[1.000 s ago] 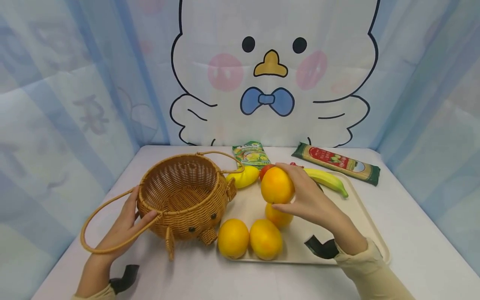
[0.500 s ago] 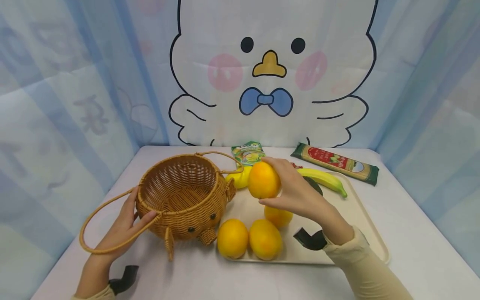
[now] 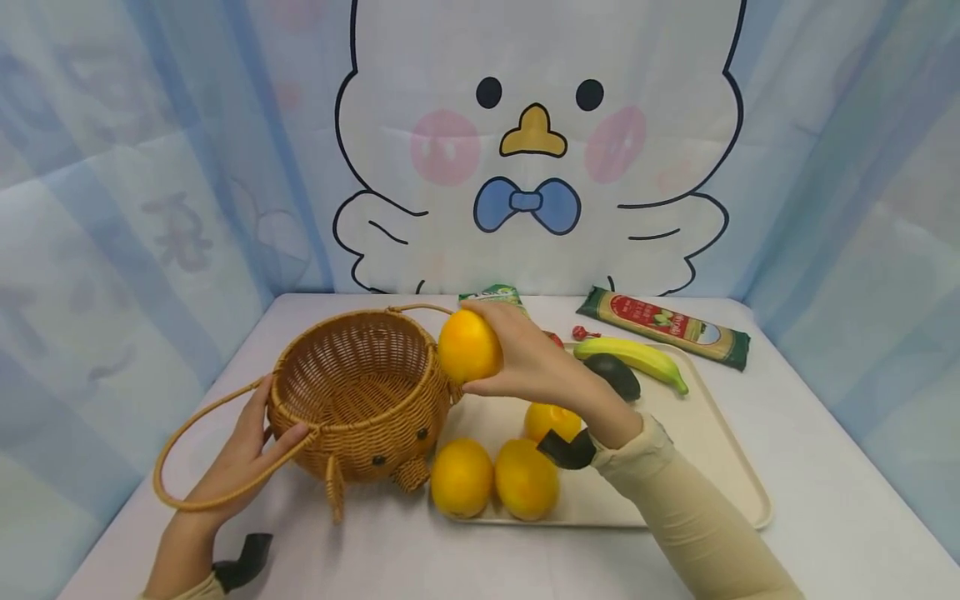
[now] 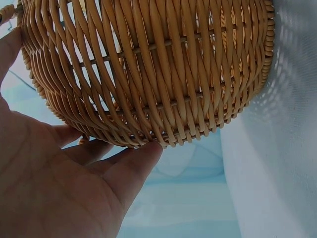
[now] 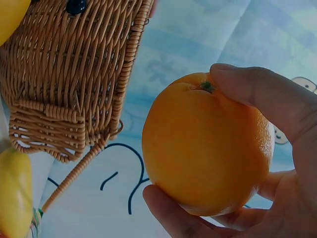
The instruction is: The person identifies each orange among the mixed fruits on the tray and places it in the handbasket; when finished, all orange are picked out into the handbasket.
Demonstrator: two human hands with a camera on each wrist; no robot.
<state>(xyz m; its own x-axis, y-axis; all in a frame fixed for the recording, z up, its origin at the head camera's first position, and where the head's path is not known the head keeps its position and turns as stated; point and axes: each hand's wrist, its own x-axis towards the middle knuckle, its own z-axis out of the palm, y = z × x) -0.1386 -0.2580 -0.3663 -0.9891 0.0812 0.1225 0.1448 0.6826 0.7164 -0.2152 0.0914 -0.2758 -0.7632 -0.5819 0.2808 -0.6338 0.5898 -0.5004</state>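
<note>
A wicker basket [image 3: 405, 404] with a pig's face stands tilted on the table, its inside bare. My left hand [image 3: 238, 454] holds its left side, thumb by the handle joint and fingers spread along the outer wall; the left wrist view shows fingertips [image 4: 148, 153] against the weave. In my right hand [image 3: 528, 358] is an orange [image 5: 205, 146], gripped between thumb and fingers, its green stem end showing in the right wrist view. In the head view this orange overlaps the basket's right rim. Two yellow-orange fruits [image 3: 461, 479] lie at the tray's front left corner.
The beige tray [image 3: 723, 450] holds another orange [image 3: 552, 421], an avocado [image 3: 613, 377] and a banana [image 3: 637, 357]. Behind it lie a noodle packet [image 3: 663, 325] and a green bag [image 3: 495, 293]. A yellow fruit [image 5: 15, 193] shows beside the basket in the right wrist view.
My right hand has carried the orange leftward from above the tray to the basket's right rim, uncovering the avocado. The left hand and basket have stayed in place.
</note>
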